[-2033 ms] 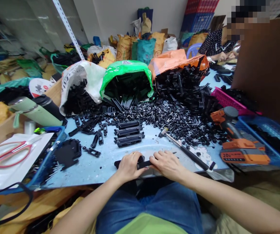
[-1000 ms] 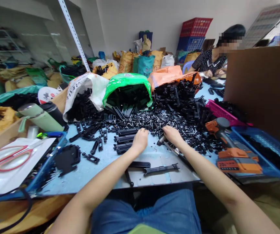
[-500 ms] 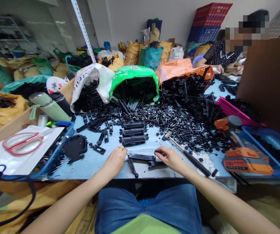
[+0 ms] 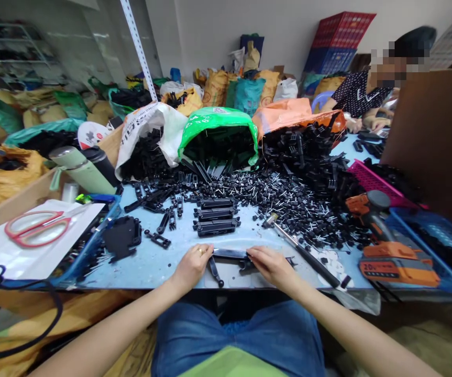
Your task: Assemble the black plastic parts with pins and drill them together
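Near the table's front edge, a long black plastic bar (image 4: pixel 230 253) lies across between my hands. My left hand (image 4: pixel 194 262) pinches its left end, where a short black link (image 4: pixel 215 272) hangs toward me. At the other end, my right hand (image 4: pixel 271 264) is closed on the bar, fingertips over its top. Another black part (image 4: pixel 245 266) shows partly beneath, mostly hidden by that hand. Just beyond lie stacked black bar assemblies (image 4: pixel 217 217). A hammer (image 4: pixel 302 251) rests to the right of my right hand.
Loose black-headed pins (image 4: pixel 288 204) are heaped behind the hammer. An orange cordless drill (image 4: pixel 394 262) stands at right. Scissors (image 4: pixel 37 229) lie on white paper at left. Green bag (image 4: pixel 218 118) and other sacks spill black parts. A co-worker (image 4: pixel 359 97) sits at the back right.
My right hand has moved slightly left and down, from holding a pin above the bar's right end to pressing its fingers on that end. My left hand has shifted slightly right.
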Demonstrator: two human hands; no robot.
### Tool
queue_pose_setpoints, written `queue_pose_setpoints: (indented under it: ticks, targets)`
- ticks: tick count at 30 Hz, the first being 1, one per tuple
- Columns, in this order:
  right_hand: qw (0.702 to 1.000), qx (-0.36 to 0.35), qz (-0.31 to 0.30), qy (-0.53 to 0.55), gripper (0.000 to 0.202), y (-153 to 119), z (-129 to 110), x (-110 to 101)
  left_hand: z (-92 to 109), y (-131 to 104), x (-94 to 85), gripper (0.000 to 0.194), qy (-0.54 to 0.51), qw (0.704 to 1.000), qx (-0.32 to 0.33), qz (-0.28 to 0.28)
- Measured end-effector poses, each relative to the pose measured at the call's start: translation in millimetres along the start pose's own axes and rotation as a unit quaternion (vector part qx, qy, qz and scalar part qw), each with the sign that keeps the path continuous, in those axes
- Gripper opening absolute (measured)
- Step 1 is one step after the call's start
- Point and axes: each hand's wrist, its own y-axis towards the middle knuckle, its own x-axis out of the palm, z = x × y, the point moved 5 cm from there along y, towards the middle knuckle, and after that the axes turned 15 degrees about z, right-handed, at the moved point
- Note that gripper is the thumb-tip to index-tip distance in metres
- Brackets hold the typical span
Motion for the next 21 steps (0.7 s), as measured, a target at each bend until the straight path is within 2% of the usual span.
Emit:
queue_pose_setpoints:
  ticks: [2, 4, 7, 9, 11, 13, 18, 21]
  targets:
    - [1.000, -0.017, 0.010, -0.011, 0.039, -8, 5, 2, 4, 6, -3.7, 0.027, 0.019, 1.000, -0.017, 0.004]
    - [0.999, -0.041, 0.012, -0.012, 0.049, -17, 11, 5, 18, 17, -3.0, 0.032, 0.008, 1.000, -0.015, -0.004]
    - [0.998, -0.064, 0.025, -0.009, 0.055, -28, 20, 11, 45, 33, 15.3, 0.062, -0.050, 0.996, -0.009, -0.079]
    - [0.998, -0.058, 0.035, -0.011, 0.056, -31, 25, 14, 57, 39, 32.1, 0.071, -0.065, 0.988, -0.038, -0.131]
    - [0.998, -0.056, 0.038, -0.018, 0.056, -31, 30, 15, 61, 41, 44.0, 0.062, -0.063, 0.984, -0.073, -0.147]
    - [0.996, -0.082, 0.011, -0.029, 0.054, -28, 33, 16, 61, 42, 49.2, 0.052, -0.064, 0.984, -0.091, -0.141]
    - [0.981, -0.161, -0.089, -0.060, 0.048, -20, 40, 17, 59, 40, 43.0, 0.048, -0.068, 0.982, -0.096, -0.148]
    - [0.976, -0.170, -0.105, -0.090, 0.047, -18, 41, 15, 59, 34, 31.4, 0.057, -0.056, 0.985, -0.041, -0.160]
